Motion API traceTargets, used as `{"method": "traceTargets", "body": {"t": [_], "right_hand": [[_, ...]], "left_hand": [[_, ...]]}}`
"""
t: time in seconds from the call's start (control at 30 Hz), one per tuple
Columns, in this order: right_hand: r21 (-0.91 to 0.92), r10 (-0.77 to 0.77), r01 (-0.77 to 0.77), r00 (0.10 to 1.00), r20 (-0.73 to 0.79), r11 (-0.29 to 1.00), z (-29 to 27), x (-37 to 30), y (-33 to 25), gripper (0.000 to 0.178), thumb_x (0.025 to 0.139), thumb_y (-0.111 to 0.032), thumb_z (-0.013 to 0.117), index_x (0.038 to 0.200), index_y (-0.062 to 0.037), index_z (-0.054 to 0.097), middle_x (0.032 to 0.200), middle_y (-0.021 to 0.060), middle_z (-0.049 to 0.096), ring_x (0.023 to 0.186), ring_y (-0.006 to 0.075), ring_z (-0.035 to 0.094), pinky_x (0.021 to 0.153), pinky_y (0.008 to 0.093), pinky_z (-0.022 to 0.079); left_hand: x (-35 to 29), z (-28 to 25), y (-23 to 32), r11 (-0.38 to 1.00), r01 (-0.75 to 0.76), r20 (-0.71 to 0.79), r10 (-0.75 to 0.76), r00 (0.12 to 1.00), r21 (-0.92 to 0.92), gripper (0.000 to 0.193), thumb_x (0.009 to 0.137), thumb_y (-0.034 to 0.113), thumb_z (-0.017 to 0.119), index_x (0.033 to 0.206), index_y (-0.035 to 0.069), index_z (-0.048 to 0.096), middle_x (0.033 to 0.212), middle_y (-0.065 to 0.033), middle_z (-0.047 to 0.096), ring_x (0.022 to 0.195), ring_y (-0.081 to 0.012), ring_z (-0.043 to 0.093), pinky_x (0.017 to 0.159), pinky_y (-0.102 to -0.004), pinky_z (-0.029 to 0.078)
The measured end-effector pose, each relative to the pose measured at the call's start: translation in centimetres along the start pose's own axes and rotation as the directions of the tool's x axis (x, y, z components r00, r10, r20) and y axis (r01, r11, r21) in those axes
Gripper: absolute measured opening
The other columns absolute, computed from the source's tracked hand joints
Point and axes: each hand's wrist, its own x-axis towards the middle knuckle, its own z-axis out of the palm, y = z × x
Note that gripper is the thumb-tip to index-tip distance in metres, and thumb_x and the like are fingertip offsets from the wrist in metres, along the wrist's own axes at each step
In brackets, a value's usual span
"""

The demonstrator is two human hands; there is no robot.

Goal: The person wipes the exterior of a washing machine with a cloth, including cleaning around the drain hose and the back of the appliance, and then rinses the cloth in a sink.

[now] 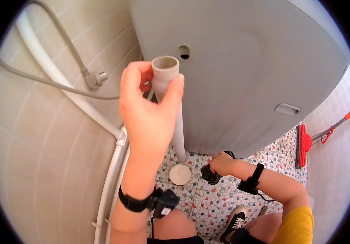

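Observation:
My left hand (148,107) is raised in front of the grey appliance cabinet (240,85), its thumb and fingers wrapped round the top of a pale grey hose (163,78). The hose's round mouth faces up, and its lower part slants down behind my wrist toward the floor. Down at the cabinet's bottom edge, my right hand (222,163) is closed on a dark ribbed thing that looks like a corrugated hose (210,175); its far end is hidden. A pale round disc (180,175) lies on the patterned floor between the two hoses.
White pipes (120,142) run along the tiled wall on the left. A grey cable with a plug (95,79) hangs there. At the right, a red mop head (304,145) rests on the floor by the wall. My shoe (236,221) is at the bottom.

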Motion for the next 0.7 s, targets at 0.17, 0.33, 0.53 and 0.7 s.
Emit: {"method": "traceTargets", "body": {"t": [0.17,0.33,0.53,0.7], "right_hand": [[0.016,-0.002,0.004,0.99,-0.142,1.0,-1.7,-1.7,-0.1,0.017,0.065,-0.011,0.061,0.074,-0.0226,0.07,0.087,-0.006,0.062,0.098,0.0167,0.049,0.081,0.0353,0.033],[0.04,-0.007,0.017,0.975,-0.224,0.999,-1.1,-2.5,-0.2,0.016,0.064,-0.01,0.061,0.072,-0.0218,0.07,0.084,-0.0067,0.062,0.097,0.0161,0.049,0.079,0.0344,0.033],[0.125,-0.092,0.123,0.968,-0.235,0.984,-2.1,-2.6,0.3,0.011,0.07,-0.012,0.061,0.077,-0.0162,0.069,0.084,0.0029,0.065,0.099,0.0198,0.05,0.081,0.0354,0.033],[0.129,-0.122,0.165,0.949,-0.29,0.978,-1.7,-2.3,0.1,0.011,0.07,-0.011,0.06,0.076,-0.0148,0.069,0.084,0.0033,0.065,0.099,0.0202,0.051,0.082,0.0363,0.033]], "left_hand": [[2.7,2.1,0.9,0.997,0.069,0.036,-0.071,0.997,0.04,0.026,0.071,0.012,0.069,0.091,0.002,0.055,0.083,-0.0059,0.06,0.08,-0.0157,0.055,0.071,-0.0296,0.042],[2.5,3.0,1.0,0.969,0.132,0.093,-0.114,0.989,-0.209,0.025,0.077,0.005,0.064,0.1,-0.001,0.055,0.094,-0.0066,0.058,0.089,-0.0139,0.055,0.072,-0.0264,0.048],[2.6,3.0,1.2,0.973,0.156,0.097,-0.141,0.985,-0.173,0.026,0.079,0.002,0.062,0.102,-0.003,0.052,0.097,-0.0085,0.056,0.086,-0.013,0.056,0.071,-0.024,0.048],[2.4,3.5,1.6,0.981,0.175,0.134,-0.163,0.977,-0.087,0.026,0.079,0.003,0.063,0.102,-0.003,0.052,0.095,-0.0084,0.057,0.083,-0.0127,0.057,0.069,-0.024,0.048]]}}
